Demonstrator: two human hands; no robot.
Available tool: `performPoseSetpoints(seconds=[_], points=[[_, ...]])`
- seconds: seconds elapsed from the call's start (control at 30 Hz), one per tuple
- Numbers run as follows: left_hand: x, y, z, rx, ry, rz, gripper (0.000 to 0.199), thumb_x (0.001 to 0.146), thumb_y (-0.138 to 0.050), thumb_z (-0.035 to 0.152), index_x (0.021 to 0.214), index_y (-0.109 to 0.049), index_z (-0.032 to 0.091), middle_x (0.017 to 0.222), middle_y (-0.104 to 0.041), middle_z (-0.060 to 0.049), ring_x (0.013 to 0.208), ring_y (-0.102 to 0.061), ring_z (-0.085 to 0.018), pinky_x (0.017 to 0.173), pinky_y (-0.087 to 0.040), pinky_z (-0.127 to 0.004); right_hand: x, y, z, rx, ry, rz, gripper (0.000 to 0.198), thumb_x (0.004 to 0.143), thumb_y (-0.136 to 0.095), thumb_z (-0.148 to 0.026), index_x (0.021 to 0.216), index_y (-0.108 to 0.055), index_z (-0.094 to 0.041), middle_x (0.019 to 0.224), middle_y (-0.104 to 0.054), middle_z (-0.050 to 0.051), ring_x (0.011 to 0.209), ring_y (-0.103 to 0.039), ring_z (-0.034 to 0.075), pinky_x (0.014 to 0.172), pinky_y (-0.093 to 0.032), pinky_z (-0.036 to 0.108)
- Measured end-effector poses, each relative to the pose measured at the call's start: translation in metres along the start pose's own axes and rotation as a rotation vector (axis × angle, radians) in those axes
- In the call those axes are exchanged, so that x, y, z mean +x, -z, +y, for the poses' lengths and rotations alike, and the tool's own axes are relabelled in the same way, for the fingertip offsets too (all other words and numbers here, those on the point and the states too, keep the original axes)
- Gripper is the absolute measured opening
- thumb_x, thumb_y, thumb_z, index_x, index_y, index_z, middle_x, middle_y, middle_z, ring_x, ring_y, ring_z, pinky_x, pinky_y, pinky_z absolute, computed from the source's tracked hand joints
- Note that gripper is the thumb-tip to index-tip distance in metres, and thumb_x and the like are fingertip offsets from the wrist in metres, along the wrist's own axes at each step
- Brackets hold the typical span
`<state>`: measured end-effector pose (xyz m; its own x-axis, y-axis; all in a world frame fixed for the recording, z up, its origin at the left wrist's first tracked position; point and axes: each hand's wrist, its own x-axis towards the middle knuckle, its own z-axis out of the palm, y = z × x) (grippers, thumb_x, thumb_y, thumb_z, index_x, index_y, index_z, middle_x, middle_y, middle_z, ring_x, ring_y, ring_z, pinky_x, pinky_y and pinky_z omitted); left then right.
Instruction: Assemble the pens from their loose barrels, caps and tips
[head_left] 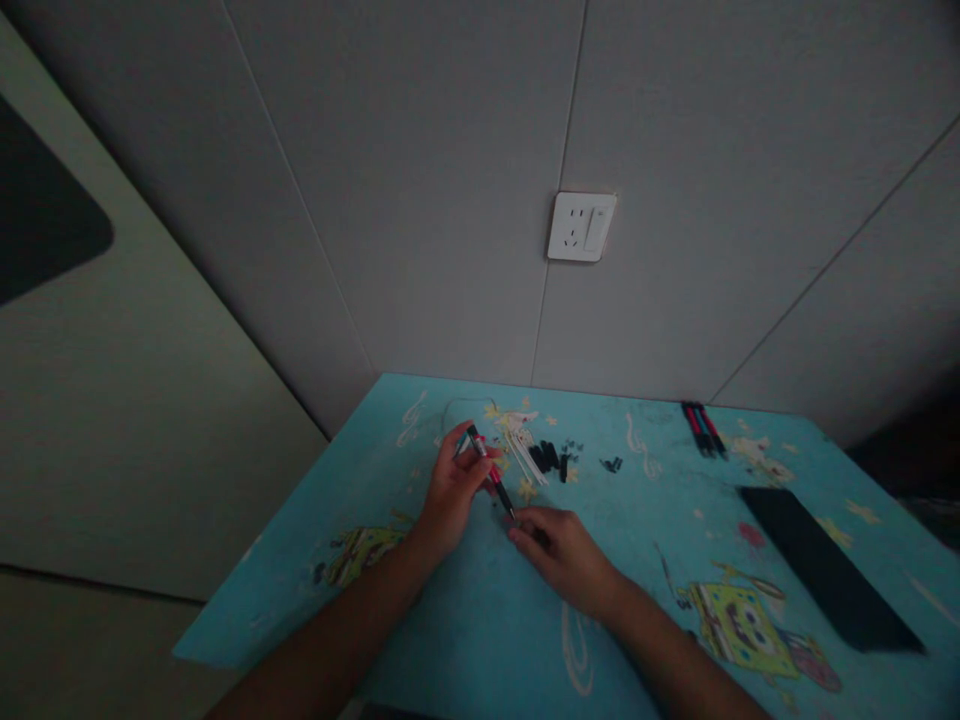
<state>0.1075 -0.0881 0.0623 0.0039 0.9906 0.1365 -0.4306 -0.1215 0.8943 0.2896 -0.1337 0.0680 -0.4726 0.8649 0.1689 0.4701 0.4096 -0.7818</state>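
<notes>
My left hand [455, 487] is closed around the barrel of a red and black pen [497, 482], which slants down to the right. At the pen's lower end, the thumb and fingers of my right hand [559, 552] are pinched on its tip. Whether a small separate part is between those fingers cannot be made out. Just beyond my hands lie several thin white refills [527, 458]. Beside them sit short black grip sleeves [546, 457] and a scatter of tiny dark pieces [572, 446]. A few more small dark parts [612, 465] lie farther right.
Several red and black pens [703, 430] lie side by side at the back right. A long dark flat board [829, 565] rests on the right of the blue cartoon-printed table [480, 640]. Behind it rises a grey wall [450, 200] with a white socket [582, 227].
</notes>
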Motion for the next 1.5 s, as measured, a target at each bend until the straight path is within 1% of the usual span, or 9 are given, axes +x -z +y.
performPoseSetpoints(seconds=[0.23, 0.4, 0.53, 0.67, 0.73, 0.9, 1.2, 1.3, 1.5], points=[[-0.006, 0.003, -0.002, 0.128, 0.018, -0.063, 0.065, 0.083, -0.069, 0.032, 0.137, -0.034, 0.026, 0.109, -0.069, -0.009, 0.084, -0.070, -0.019, 0.074, -0.057, -0.031, 0.003, 0.002, 0.000, -0.063, 0.010, 0.117, 0.018, 0.096, -0.051, -0.028, 0.088, -0.065, -0.020, 0.072, -0.059, -0.001, 0.067, -0.055, 0.013, 0.065, -0.041, 0.024], [-0.008, 0.006, -0.012, 0.252, -0.047, -0.057, 0.062, 0.084, -0.067, 0.036, 0.135, -0.035, 0.024, 0.114, -0.068, -0.011, 0.090, -0.070, -0.022, 0.077, -0.058, -0.035, 0.005, 0.002, 0.007, -0.106, 0.023, 0.233, 0.007, 0.092, -0.058, -0.023, 0.091, -0.064, -0.020, 0.086, -0.062, 0.002, 0.082, -0.058, 0.016, 0.075, -0.044, 0.026], [-0.007, 0.009, -0.018, 0.374, -0.159, -0.077, 0.058, 0.092, -0.057, 0.034, 0.141, -0.029, 0.024, 0.128, -0.060, -0.013, 0.107, -0.064, -0.023, 0.085, -0.056, -0.039, 0.007, 0.008, 0.015, -0.168, -0.006, 0.373, 0.014, 0.092, -0.055, -0.021, 0.101, -0.065, -0.020, 0.093, -0.064, 0.006, 0.091, -0.059, 0.019, 0.082, -0.046, 0.029], [-0.002, 0.024, -0.019, 0.713, -0.395, -0.131, 0.030, 0.093, -0.053, 0.025, 0.123, -0.054, 0.020, 0.117, -0.064, -0.010, 0.102, -0.065, -0.021, 0.087, -0.055, -0.035, 0.013, 0.040, 0.034, -0.288, -0.118, 0.565, 0.021, 0.095, -0.050, -0.026, 0.104, -0.068, -0.019, 0.094, -0.068, 0.007, 0.086, -0.062, 0.018, 0.078, -0.048, 0.028], [-0.001, 0.032, -0.018, 0.873, -0.572, -0.257, 0.018, 0.091, -0.052, 0.018, 0.107, -0.063, 0.019, 0.104, -0.067, -0.007, 0.096, -0.065, -0.019, 0.086, -0.054, -0.032, 0.014, 0.066, 0.049, -0.436, -0.304, 0.666, 0.026, 0.095, -0.049, -0.032, 0.104, -0.069, -0.019, 0.094, -0.070, 0.006, 0.080, -0.064, 0.017, 0.074, -0.048, 0.025], [-0.005, 0.035, -0.015, 0.989, -0.806, -0.495, 0.024, 0.090, -0.049, 0.007, 0.108, -0.061, 0.018, 0.100, -0.066, -0.007, 0.095, -0.063, -0.016, 0.087, -0.052, -0.028, 0.002, 0.135, 0.095, -0.580, -0.596, 0.811, 0.041, 0.096, -0.040, -0.035, 0.113, -0.068, -0.011, 0.107, -0.070, 0.017, 0.093, -0.066, 0.025, 0.084, -0.046, 0.033], [-0.012, 0.026, -0.003, 1.083, -0.834, -0.649, 0.025, 0.092, -0.045, 0.006, 0.109, -0.060, 0.018, 0.100, -0.066, -0.008, 0.092, -0.064, -0.015, 0.084, -0.051, -0.026, -0.047, 0.217, 0.151, -0.697, -1.081, 0.714, 0.032, 0.097, -0.047, -0.031, 0.103, -0.069, -0.009, 0.102, -0.068, 0.019, 0.096, -0.067, 0.028, 0.084, -0.050, 0.042], [-0.012, 0.023, -0.001, 1.086, -0.853, -0.637, 0.025, 0.092, -0.044, 0.007, 0.106, -0.062, 0.018, 0.098, -0.067, -0.007, 0.090, -0.065, -0.015, 0.082, -0.052, -0.026, -0.051, 0.238, 0.163, -0.705, -1.161, 0.649, 0.031, 0.094, -0.057, -0.032, 0.119, -0.059, -0.014, 0.118, -0.061, 0.011, 0.101, -0.063, 0.022, 0.085, -0.053, 0.042], [-0.010, 0.021, 0.005, 1.133, -0.793, -0.650, 0.025, 0.090, -0.045, 0.009, 0.104, -0.064, 0.019, 0.096, -0.068, -0.006, 0.087, -0.066, -0.016, 0.079, -0.052, -0.026, -0.044, 0.251, 0.185, -0.721, -1.225, 0.565, 0.033, 0.093, -0.059, -0.032, 0.122, -0.057, -0.015, 0.122, -0.059, 0.010, 0.102, -0.062, 0.022, 0.086, -0.053, 0.042]])
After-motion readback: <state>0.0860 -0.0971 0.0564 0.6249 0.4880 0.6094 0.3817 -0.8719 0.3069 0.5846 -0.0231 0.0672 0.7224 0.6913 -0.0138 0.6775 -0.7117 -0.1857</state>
